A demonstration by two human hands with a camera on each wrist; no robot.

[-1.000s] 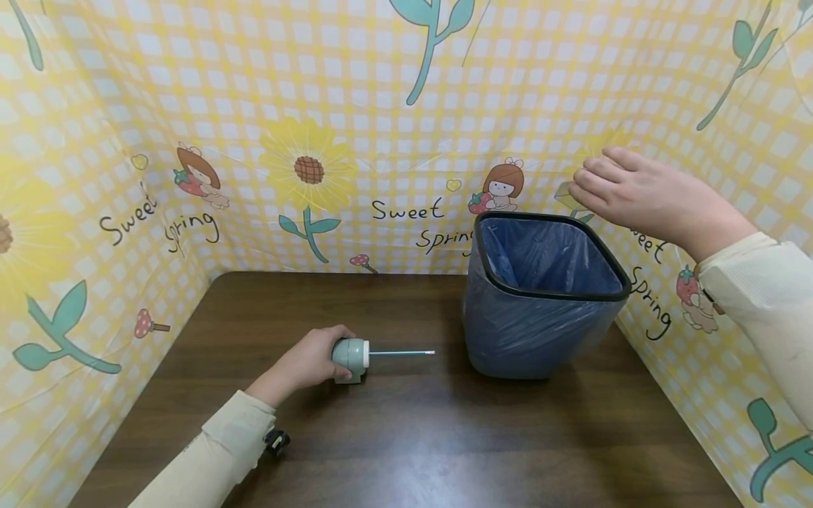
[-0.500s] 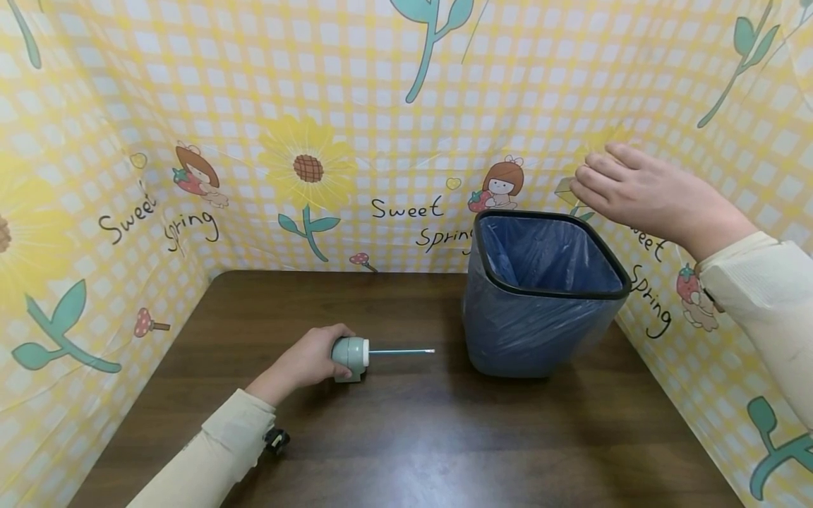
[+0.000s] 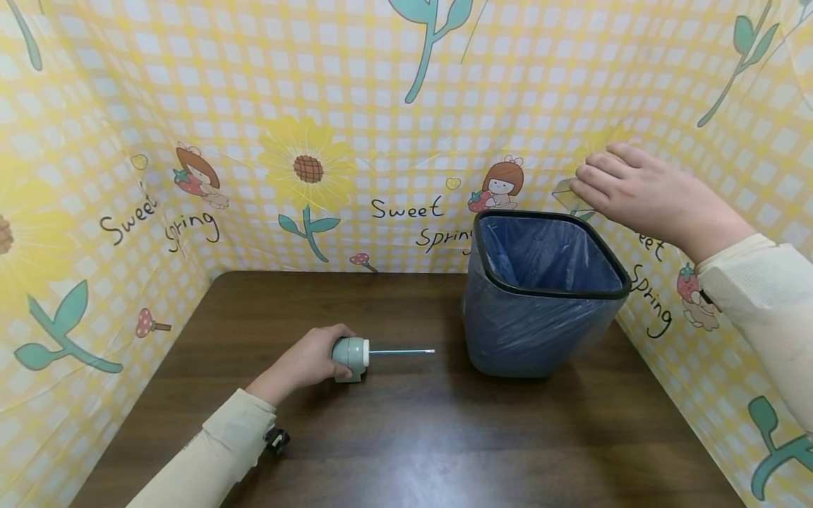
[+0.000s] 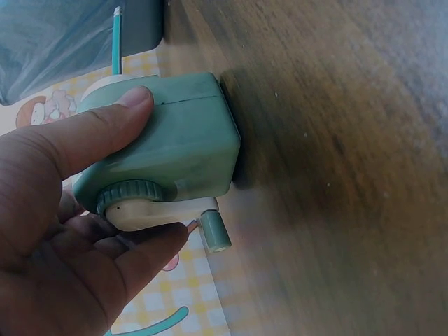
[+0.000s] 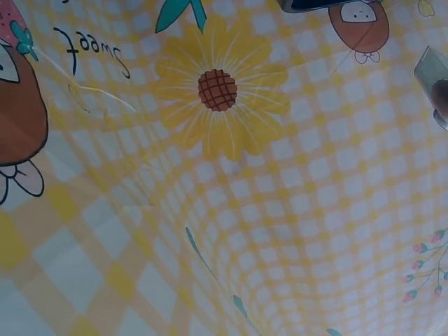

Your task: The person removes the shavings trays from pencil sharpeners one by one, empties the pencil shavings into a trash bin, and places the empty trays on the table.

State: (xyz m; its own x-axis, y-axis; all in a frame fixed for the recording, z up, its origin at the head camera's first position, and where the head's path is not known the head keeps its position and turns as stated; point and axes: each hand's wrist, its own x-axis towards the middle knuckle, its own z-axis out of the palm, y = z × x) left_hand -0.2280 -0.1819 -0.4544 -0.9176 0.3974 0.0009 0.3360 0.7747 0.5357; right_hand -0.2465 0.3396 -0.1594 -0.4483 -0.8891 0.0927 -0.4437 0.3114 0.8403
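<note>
On the table my left hand [image 3: 311,358] grips a green crank pencil sharpener [image 3: 351,356]. A blue pencil [image 3: 401,351] sticks out of its white front towards the bin. The left wrist view shows the thumb along the sharpener's body [image 4: 189,133] and the other fingers near the crank [image 4: 164,212]. Up at the right, my right hand [image 3: 641,187] holds a small clear plastic box [image 3: 562,195] above the far right rim of the bin. Most of this box is hidden by the fingers; only its edge [image 5: 432,70] shows in the right wrist view.
The bin [image 3: 527,331], lined with a blue bag and ringed in black at its rim, stands on the right of the brown wooden table [image 3: 406,451]. A yellow checked cloth [image 3: 381,141] hangs behind and at both sides.
The clear box in my right hand has tilted slightly, and a little more of it shows left of the fingers. My left hand and the pencil sharpener stay in place.
</note>
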